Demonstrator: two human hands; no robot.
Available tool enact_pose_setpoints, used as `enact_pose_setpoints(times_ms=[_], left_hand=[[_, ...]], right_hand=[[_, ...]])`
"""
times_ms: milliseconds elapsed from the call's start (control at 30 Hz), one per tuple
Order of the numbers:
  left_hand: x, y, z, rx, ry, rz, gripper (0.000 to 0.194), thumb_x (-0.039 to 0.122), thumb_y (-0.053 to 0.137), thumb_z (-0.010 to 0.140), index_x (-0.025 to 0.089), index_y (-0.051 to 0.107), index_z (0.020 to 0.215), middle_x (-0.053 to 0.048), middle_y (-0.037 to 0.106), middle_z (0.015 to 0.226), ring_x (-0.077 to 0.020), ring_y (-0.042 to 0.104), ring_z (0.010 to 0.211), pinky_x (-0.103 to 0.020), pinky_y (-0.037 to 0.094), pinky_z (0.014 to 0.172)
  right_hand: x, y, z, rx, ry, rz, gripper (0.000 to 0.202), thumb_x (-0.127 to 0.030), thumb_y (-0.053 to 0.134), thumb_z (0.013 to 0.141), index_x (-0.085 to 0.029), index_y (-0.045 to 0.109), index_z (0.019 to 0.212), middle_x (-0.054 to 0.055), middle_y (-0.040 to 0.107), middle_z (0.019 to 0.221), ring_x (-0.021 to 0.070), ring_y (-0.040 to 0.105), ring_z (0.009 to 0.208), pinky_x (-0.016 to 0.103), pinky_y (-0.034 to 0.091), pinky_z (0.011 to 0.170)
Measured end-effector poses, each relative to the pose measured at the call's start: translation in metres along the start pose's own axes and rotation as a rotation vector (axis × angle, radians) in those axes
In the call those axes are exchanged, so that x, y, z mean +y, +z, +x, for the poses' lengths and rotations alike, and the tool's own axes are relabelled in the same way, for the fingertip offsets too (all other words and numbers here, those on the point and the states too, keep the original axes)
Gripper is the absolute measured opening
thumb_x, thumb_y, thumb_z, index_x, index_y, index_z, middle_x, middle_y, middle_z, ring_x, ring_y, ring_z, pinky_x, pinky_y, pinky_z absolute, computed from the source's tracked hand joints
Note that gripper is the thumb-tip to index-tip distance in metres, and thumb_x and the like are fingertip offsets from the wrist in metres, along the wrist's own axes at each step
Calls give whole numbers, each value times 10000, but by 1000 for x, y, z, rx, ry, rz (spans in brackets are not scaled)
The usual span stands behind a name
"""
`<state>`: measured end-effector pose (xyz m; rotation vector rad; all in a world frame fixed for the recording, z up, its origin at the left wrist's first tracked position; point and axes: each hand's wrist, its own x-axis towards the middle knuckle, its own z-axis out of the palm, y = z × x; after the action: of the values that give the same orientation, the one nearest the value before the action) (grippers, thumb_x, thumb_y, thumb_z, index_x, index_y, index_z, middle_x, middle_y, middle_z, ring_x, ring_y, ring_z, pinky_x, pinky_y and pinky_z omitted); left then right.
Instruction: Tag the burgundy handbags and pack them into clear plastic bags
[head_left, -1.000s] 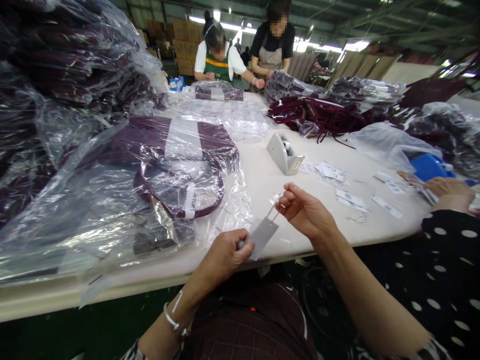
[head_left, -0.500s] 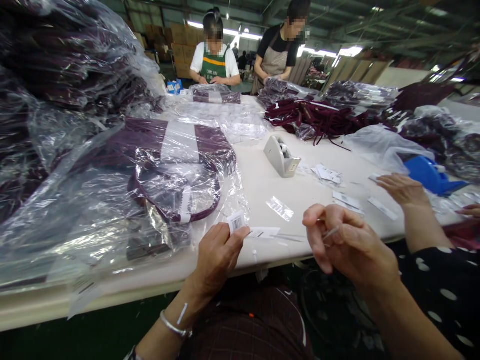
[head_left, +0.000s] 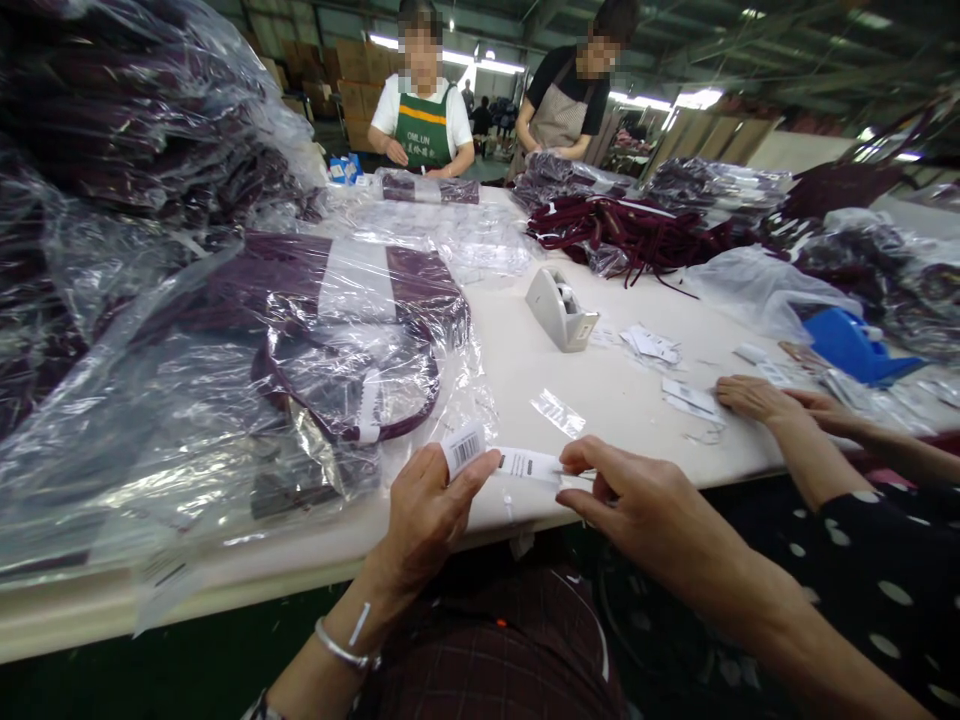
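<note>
My left hand (head_left: 429, 505) is closed on white hang tags, pinching them between thumb and fingers over the table's front edge. One barcode tag (head_left: 463, 447) stands up from the grip, and a second printed tag (head_left: 531, 465) points right. At that second tag's far end is my right hand (head_left: 626, 500), its thumb and forefinger bent around a thin string (head_left: 576, 474); the other fingers are curled and partly hidden. Left of my hands lies a dark purple bag (head_left: 292, 270) in clear plastic, its looped handle wrapped with a white strip (head_left: 369, 405).
A grey tape dispenser (head_left: 561, 310) stands mid-table, with a clear strip (head_left: 559, 412) before it and loose tags (head_left: 651, 345) to its right. A co-worker's hands (head_left: 757, 400) rest near tags and a blue dispenser (head_left: 855, 345). Wrapped bags (head_left: 150, 110) pile high at left. Two people stand opposite.
My right hand has moved left to the end of the tag. My left hand has barely shifted. The neighbouring co-worker's hand has come left to the tags, and a second hand now shows beside it.
</note>
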<state>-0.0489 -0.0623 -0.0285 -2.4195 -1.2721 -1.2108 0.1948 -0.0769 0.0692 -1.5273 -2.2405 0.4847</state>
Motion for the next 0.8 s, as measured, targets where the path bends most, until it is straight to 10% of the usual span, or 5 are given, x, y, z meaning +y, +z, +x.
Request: enact_pose_setpoints(times_ms=[367, 600, 800], left_hand=[[-4, -18, 25, -525, -516, -778, 187, 277, 572, 906, 230, 710, 1023, -22, 688, 917, -173, 614, 871, -273, 444, 788], [-7, -20, 29, -632, -649, -948, 196, 333, 562, 894, 179, 684, 905, 13, 617, 752, -137, 560, 704, -239, 399, 656], [-5, -9, 33, -499, -459, -581, 175, 216, 536, 911, 211, 692, 990, -16, 633, 852, -170, 592, 815, -282, 439, 758]], right_hand=[[4, -11, 11, 3, -217, -86, 273, -260, 568, 940, -250, 657, 1198, 38, 686, 941, 141, 642, 759, 240, 508, 708], [7, -13, 18, -21, -77, 93, 216, -293, 688, 859, -246, 720, 1068, -14, 678, 777, 113, 604, 653, 217, 475, 638], [33, 14, 21, 79, -56, 164, 139, -314, 656, 875, -207, 718, 812, 12, 694, 766, 137, 614, 673, 247, 459, 633]])
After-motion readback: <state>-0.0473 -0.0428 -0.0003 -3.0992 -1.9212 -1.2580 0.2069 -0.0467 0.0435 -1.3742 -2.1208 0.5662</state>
